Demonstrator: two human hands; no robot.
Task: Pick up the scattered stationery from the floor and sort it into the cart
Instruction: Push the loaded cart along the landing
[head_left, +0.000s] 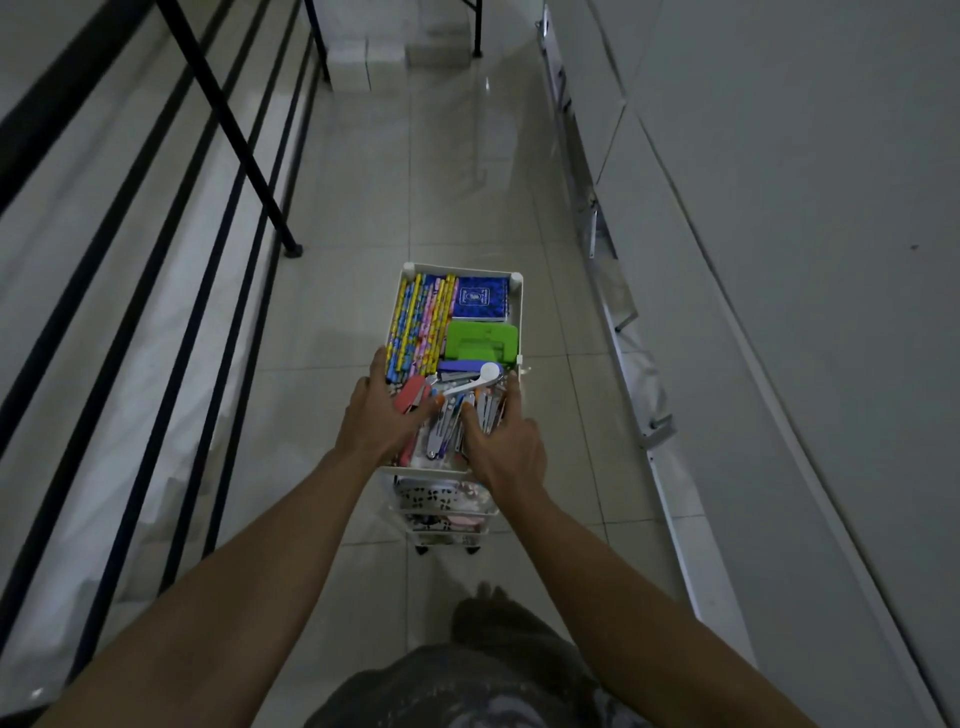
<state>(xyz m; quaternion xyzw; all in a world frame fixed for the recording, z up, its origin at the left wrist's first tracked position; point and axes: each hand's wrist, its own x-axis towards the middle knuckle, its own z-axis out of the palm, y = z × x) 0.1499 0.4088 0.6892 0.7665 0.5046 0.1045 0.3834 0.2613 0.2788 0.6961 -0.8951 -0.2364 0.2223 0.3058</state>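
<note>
A white tiered cart (515, 291) stands on the tiled floor in front of me, its top tray full of stationery. Colourful patterned pencils (418, 325) lie along the left side, a blue notebook (480, 297) at the far right, a green hole punch (482, 340) below it, and a white tape dispenser (480, 376) over a pile of silvery clips and pens (449, 421). My left hand (382, 415) rests on a pink stapler (410, 397) at the tray's near left. My right hand (501, 441) lies spread on the clips at the near right.
A black metal railing (228, 130) runs along the left. A folded aluminium ladder (618, 291) leans along the white wall on the right. White boxes (363, 62) and a black table leg (475, 31) stand at the far end of the corridor.
</note>
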